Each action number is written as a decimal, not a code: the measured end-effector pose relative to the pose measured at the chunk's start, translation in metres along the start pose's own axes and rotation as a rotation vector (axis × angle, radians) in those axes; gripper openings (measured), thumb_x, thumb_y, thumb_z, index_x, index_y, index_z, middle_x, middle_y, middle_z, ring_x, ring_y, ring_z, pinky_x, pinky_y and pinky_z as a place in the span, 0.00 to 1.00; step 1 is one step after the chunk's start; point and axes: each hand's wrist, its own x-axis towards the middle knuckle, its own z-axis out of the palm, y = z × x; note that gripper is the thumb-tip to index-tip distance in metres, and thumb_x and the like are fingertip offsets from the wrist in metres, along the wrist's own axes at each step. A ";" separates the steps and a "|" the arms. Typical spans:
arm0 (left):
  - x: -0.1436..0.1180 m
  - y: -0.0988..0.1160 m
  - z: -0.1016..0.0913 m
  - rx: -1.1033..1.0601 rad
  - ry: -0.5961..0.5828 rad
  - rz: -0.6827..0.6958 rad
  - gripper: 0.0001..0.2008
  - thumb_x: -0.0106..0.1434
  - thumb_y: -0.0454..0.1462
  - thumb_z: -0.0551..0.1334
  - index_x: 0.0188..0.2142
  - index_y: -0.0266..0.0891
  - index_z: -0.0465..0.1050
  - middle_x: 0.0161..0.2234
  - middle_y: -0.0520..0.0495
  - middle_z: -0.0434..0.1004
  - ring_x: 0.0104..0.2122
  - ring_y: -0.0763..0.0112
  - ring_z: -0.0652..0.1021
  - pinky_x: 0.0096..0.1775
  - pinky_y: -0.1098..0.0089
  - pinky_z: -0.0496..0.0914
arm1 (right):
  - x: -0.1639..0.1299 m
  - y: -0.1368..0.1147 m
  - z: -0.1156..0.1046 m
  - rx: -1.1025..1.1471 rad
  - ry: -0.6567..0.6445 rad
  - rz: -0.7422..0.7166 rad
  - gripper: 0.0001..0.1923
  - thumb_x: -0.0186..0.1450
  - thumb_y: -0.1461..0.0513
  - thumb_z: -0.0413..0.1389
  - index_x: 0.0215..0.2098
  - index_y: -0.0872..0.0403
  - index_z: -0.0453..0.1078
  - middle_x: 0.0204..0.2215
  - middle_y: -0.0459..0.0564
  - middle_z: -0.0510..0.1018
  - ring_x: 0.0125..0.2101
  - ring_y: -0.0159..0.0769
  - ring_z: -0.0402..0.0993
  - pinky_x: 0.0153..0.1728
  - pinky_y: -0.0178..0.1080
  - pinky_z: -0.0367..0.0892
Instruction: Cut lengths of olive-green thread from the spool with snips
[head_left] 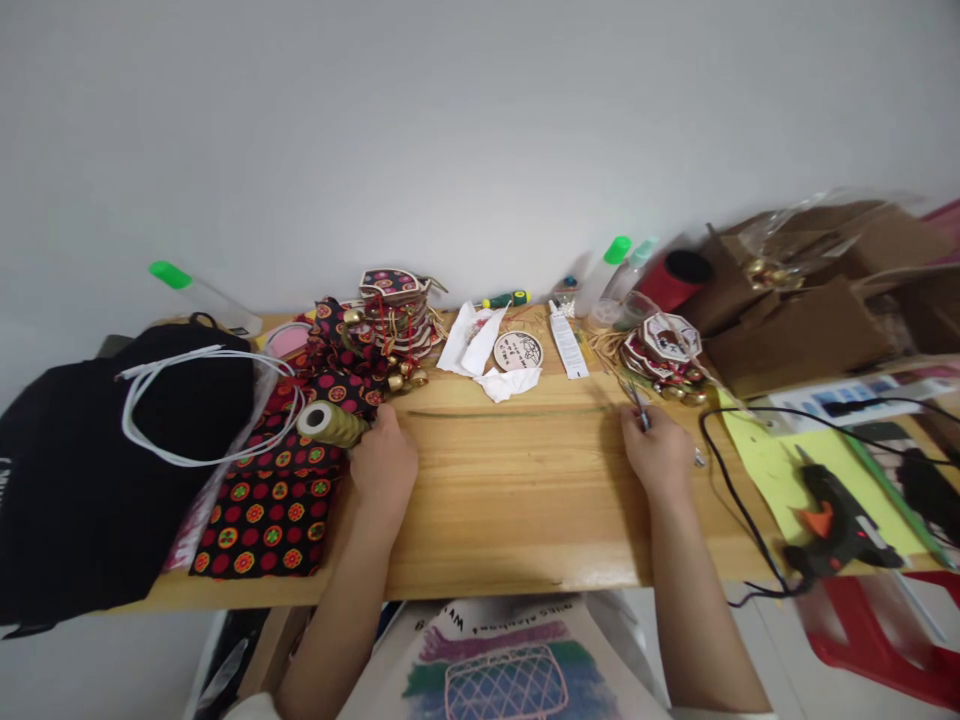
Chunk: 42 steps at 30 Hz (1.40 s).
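My left hand (384,460) is closed around a spool of olive-green cord (341,427), whose white core end faces left. From that hand a thin length of cord (517,413) runs nearly straight across the wooden table (517,520) to my right hand (660,450). The right fingers are wrapped around what look like small scissors (637,405), pointed blades upward and a bit of metal showing below the palm. They also seem to pinch the cord's end, though the fingertips are partly hidden. Just behind the cord are white tissue paper (472,340) and a round lettered wooden disc (519,350).
At left are a black bag (112,460), a white cable (187,460) and patterned cloth (262,525). Stacked trimmed pieces with bells (397,310) stand behind. At right are another stack (664,345), a glue gun (840,515), its black cord and brown paper bags (802,340).
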 end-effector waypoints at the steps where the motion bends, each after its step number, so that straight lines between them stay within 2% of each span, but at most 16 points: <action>1: 0.000 0.000 0.000 0.001 -0.001 0.002 0.14 0.63 0.34 0.44 0.45 0.35 0.63 0.32 0.34 0.77 0.33 0.55 0.78 0.33 0.63 0.69 | 0.000 0.001 0.000 0.013 0.005 0.001 0.19 0.61 0.56 0.46 0.34 0.60 0.74 0.22 0.57 0.75 0.23 0.39 0.66 0.25 0.36 0.50; 9: -0.001 0.000 0.000 -0.017 0.005 -0.006 0.15 0.63 0.34 0.44 0.45 0.36 0.63 0.32 0.33 0.76 0.33 0.53 0.78 0.32 0.62 0.69 | 0.000 0.002 -0.003 0.131 0.008 0.042 0.21 0.60 0.55 0.44 0.34 0.60 0.74 0.23 0.58 0.75 0.24 0.41 0.66 0.25 0.37 0.53; 15: 0.000 0.000 0.000 -0.013 0.005 -0.007 0.15 0.63 0.34 0.44 0.45 0.34 0.63 0.32 0.32 0.76 0.32 0.54 0.78 0.32 0.63 0.68 | 0.000 0.002 -0.004 0.133 -0.003 0.062 0.20 0.60 0.55 0.45 0.35 0.60 0.74 0.24 0.58 0.75 0.25 0.42 0.67 0.26 0.37 0.54; 23: 0.001 -0.002 0.004 -0.002 0.037 0.004 0.15 0.64 0.34 0.43 0.45 0.33 0.62 0.31 0.33 0.76 0.33 0.55 0.79 0.32 0.63 0.69 | 0.001 0.003 -0.002 0.141 0.000 0.042 0.20 0.60 0.55 0.45 0.34 0.59 0.74 0.23 0.57 0.74 0.25 0.42 0.67 0.26 0.37 0.53; 28: 0.000 0.000 0.002 -0.009 0.030 -0.011 0.16 0.64 0.34 0.43 0.45 0.32 0.63 0.32 0.31 0.77 0.32 0.55 0.79 0.32 0.63 0.69 | 0.001 0.005 0.000 0.163 0.038 0.025 0.19 0.58 0.54 0.45 0.31 0.58 0.73 0.20 0.54 0.73 0.23 0.40 0.65 0.24 0.37 0.53; 35: 0.000 0.000 0.002 -0.026 0.034 -0.014 0.16 0.64 0.34 0.42 0.46 0.32 0.62 0.32 0.30 0.76 0.32 0.54 0.79 0.31 0.63 0.69 | -0.003 0.005 0.000 0.253 0.011 -0.031 0.18 0.54 0.53 0.49 0.34 0.56 0.71 0.18 0.48 0.71 0.21 0.37 0.65 0.25 0.36 0.56; 42: 0.001 -0.001 0.005 -0.029 0.044 -0.018 0.15 0.64 0.34 0.43 0.45 0.32 0.62 0.32 0.31 0.77 0.32 0.55 0.79 0.32 0.63 0.69 | -0.003 0.001 -0.003 0.174 0.004 -0.037 0.17 0.54 0.53 0.50 0.31 0.56 0.73 0.18 0.51 0.73 0.22 0.40 0.67 0.25 0.37 0.55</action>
